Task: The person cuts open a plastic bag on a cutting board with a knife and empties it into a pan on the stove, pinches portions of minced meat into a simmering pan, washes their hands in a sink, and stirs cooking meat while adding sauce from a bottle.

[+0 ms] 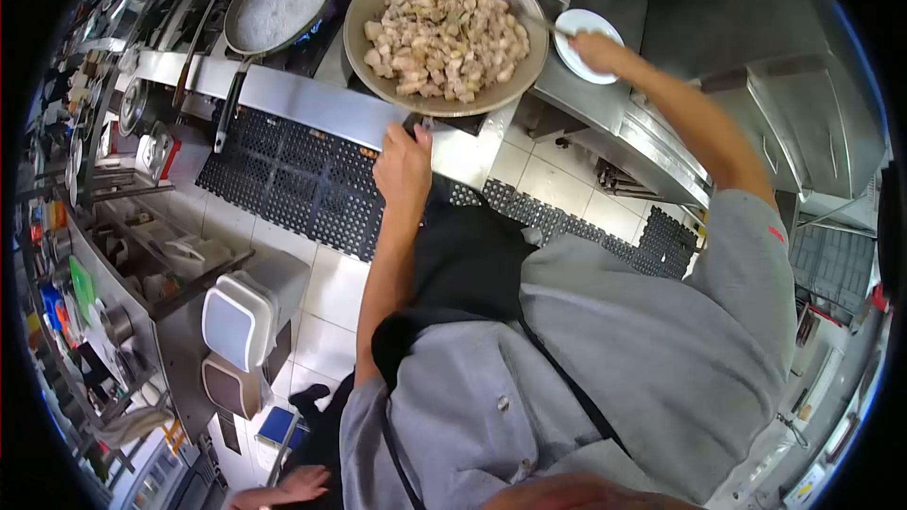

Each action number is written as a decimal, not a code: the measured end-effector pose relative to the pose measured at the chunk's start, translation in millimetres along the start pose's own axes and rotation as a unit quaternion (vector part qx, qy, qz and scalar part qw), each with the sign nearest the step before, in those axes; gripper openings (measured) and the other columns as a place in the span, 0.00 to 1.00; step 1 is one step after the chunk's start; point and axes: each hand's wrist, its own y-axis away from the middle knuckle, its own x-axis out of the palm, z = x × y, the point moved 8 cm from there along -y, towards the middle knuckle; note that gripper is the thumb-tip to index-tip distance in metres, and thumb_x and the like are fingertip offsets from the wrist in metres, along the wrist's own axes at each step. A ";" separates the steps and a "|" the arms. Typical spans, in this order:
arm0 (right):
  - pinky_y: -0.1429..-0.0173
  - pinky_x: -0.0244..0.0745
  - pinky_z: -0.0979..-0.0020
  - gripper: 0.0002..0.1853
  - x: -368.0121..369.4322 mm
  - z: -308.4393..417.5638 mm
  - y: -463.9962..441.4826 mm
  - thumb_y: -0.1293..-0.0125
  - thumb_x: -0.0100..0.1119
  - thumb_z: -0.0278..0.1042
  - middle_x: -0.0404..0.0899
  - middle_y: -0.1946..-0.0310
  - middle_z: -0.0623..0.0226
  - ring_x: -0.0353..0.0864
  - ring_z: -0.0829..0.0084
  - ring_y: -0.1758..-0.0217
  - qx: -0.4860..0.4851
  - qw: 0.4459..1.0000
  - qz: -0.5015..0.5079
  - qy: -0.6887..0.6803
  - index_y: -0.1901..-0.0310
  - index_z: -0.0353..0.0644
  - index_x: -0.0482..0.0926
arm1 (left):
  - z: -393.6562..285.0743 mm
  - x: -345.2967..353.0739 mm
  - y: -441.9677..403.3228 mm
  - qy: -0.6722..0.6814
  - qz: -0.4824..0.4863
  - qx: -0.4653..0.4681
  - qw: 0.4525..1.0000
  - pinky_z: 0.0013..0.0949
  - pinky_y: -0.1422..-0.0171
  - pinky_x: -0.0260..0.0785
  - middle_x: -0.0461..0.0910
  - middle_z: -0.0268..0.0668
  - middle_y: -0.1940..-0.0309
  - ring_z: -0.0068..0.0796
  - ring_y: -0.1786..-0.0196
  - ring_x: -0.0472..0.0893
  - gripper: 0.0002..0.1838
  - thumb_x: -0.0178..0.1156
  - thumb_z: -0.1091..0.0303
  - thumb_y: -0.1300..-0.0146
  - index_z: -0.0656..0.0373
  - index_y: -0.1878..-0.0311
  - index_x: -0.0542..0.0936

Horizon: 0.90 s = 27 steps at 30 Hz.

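A large wide pan (540, 61) full of chopped, pale-brown meat pieces (449, 33) stands on the stove. My left hand (404, 170) is closed round the pan's handle at its near side. My right hand (600, 52) is closed on the thin handle of a cooking utensil (557, 31), whose far end reaches into the right side of the pan. What kind of head it has is hard to make out. Under my right hand, on the steel counter, lies a white plate (578, 68).
To the left, a frying pan (283, 5) of bubbling, pale liquid sits over a blue flame, its handle jutting toward me. A long ladle (203, 24) lies beside it. Black rubber mats (293, 170) cover the floor. Another person's hand (302, 484) shows behind, near lidded bins (236, 326).
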 end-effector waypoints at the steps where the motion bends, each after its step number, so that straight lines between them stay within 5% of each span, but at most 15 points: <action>1: 0.73 0.78 0.53 0.23 14.5 2.4 8.5 0.23 0.35 0.45 0.80 0.68 0.46 0.82 0.52 0.76 0.015 0.997 0.055 -0.055 0.55 0.30 0.73 | -1.6 -5.0 -5.3 -0.009 -0.040 0.018 0.999 0.48 0.75 0.75 0.78 0.50 0.74 0.53 0.76 0.81 0.18 0.59 0.57 0.35 0.62 0.66 0.67; 2: 0.83 0.74 0.60 0.25 40.0 -4.9 3.3 0.23 0.34 0.48 0.77 0.77 0.52 0.76 0.59 0.86 -0.009 0.991 0.074 -0.113 0.57 0.29 0.71 | -0.3 -8.2 -7.7 0.000 -0.055 0.026 0.998 0.49 0.75 0.74 0.76 0.50 0.75 0.53 0.77 0.80 0.16 0.60 0.59 0.37 0.62 0.66 0.67; 4: 0.85 0.70 0.65 0.21 63.1 10.0 20.0 0.23 0.35 0.49 0.75 0.74 0.57 0.76 0.65 0.83 0.032 0.978 0.150 -0.140 0.51 0.37 0.70 | 5.3 -8.0 -16.2 0.014 -0.038 0.022 0.999 0.49 0.75 0.73 0.76 0.51 0.75 0.54 0.76 0.79 0.16 0.60 0.60 0.37 0.62 0.66 0.67; 7: 0.86 0.68 0.62 0.25 45.3 56.3 48.6 0.23 0.37 0.49 0.73 0.83 0.58 0.72 0.64 0.89 0.006 0.967 0.133 -0.215 0.62 0.29 0.71 | 12.3 -10.8 -28.2 0.026 -0.015 0.045 0.999 0.52 0.74 0.72 0.76 0.53 0.73 0.58 0.75 0.78 0.15 0.59 0.61 0.36 0.63 0.66 0.67; 15: 0.83 0.68 0.63 0.22 28.2 90.5 76.6 0.22 0.37 0.48 0.72 0.81 0.59 0.72 0.66 0.87 0.024 0.950 0.191 -0.244 0.60 0.34 0.71 | 34.0 -9.8 -42.9 0.045 0.057 0.070 0.995 0.55 0.71 0.72 0.76 0.54 0.73 0.61 0.73 0.78 0.16 0.60 0.61 0.36 0.63 0.64 0.66; 17: 0.81 0.69 0.63 0.23 13.1 83.9 86.2 0.22 0.37 0.50 0.73 0.79 0.60 0.74 0.66 0.84 0.042 0.967 0.146 -0.204 0.57 0.34 0.72 | 30.7 -15.6 -47.2 0.070 0.061 0.102 0.990 0.55 0.73 0.71 0.76 0.54 0.74 0.61 0.74 0.78 0.17 0.60 0.61 0.36 0.63 0.64 0.65; 22: 0.53 0.74 0.52 0.21 -21.5 92.2 101.3 0.24 0.42 0.48 0.81 0.66 0.46 0.82 0.50 0.59 0.033 0.993 0.056 -0.095 0.51 0.37 0.73 | 45.3 -21.5 -65.8 0.076 0.075 0.118 0.987 0.54 0.73 0.71 0.76 0.54 0.73 0.60 0.75 0.78 0.16 0.60 0.62 0.35 0.64 0.62 0.67; 25: 0.54 0.75 0.51 0.20 -47.1 94.2 107.8 0.25 0.43 0.48 0.81 0.66 0.47 0.83 0.50 0.59 0.040 0.999 -0.017 0.002 0.51 0.38 0.73 | 54.7 -26.8 -77.7 0.080 0.060 0.117 0.988 0.53 0.72 0.71 0.77 0.55 0.71 0.60 0.73 0.78 0.15 0.60 0.62 0.35 0.64 0.61 0.68; 27: 0.63 0.75 0.50 0.17 -62.4 91.6 103.1 0.26 0.46 0.48 0.81 0.72 0.51 0.82 0.46 0.67 0.002 0.995 -0.088 0.043 0.53 0.41 0.72 | 60.6 -27.1 -84.6 0.087 0.065 0.117 0.987 0.53 0.70 0.71 0.78 0.55 0.70 0.60 0.72 0.79 0.15 0.59 0.61 0.35 0.64 0.60 0.69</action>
